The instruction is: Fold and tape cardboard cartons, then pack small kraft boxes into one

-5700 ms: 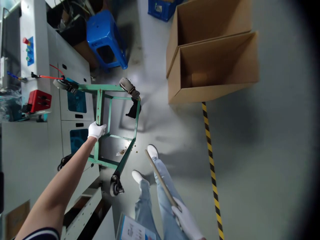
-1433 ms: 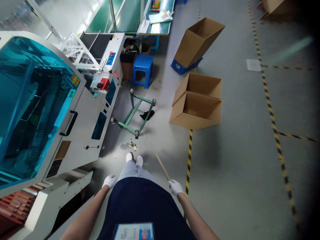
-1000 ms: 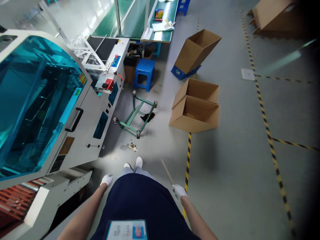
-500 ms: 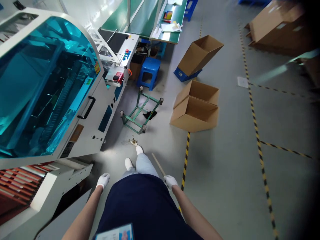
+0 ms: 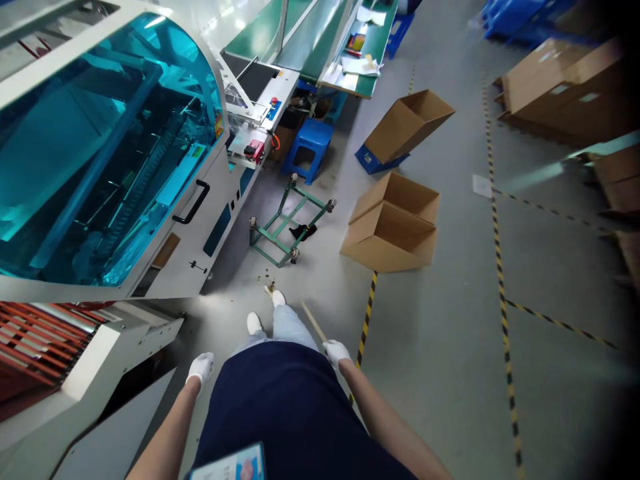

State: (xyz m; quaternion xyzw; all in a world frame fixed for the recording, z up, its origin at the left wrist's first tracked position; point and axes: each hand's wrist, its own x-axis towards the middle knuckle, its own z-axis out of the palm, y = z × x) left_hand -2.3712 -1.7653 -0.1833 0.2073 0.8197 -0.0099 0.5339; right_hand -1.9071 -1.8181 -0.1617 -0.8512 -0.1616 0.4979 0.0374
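I stand on a grey factory floor, both hands in white gloves. My right hand [image 5: 337, 351] is closed around the end of a thin wooden stick [image 5: 313, 321] that points forward and left over the floor. My left hand [image 5: 200, 367] hangs at my side with its fingers curled, holding nothing that I can see. A green metal frame on castors [image 5: 285, 221] lies tipped on the floor ahead, with a black rag [image 5: 303, 232] beside it. Small debris [image 5: 271, 288] lies on the floor just past my shoes.
A large white machine with a blue transparent cover [image 5: 100, 153] fills the left. A blue stool [image 5: 309, 148] stands behind the frame. Two open cardboard boxes [image 5: 393, 230] sit ahead right, another box [image 5: 407, 125] leans on a blue crate. Yellow-black tape [image 5: 364, 327] marks the floor.
I let go of the green frame and stood up away from it. Over the last second I step forward; my right hand keeps the stick.
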